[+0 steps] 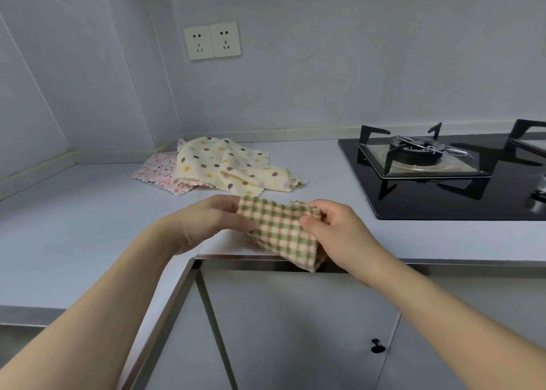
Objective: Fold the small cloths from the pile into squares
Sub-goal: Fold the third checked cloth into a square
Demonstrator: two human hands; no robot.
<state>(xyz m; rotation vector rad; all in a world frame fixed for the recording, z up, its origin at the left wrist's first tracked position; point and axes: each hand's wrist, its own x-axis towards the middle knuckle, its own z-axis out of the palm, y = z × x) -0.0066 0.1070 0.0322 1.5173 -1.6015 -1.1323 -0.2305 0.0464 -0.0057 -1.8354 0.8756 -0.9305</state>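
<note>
At frame centre, the left hand [211, 221] and right hand [331, 227] each pinch an upper corner of the checked cloth [279, 230], held above the counter edge [266, 256]. Soft, light, limp: grip corners. The pile [218, 168] lies beyond.

Two bare arms reaching forward, both hands pinching one cloth

The left hand [206, 222] and right hand [334, 230] meet at the checked cloth [280, 233], one on each side of it. Each grip has the thumb on the cloth's near face and the fingers curled behind its top edge. Both forearms angle inward toward the cloth.
</note>
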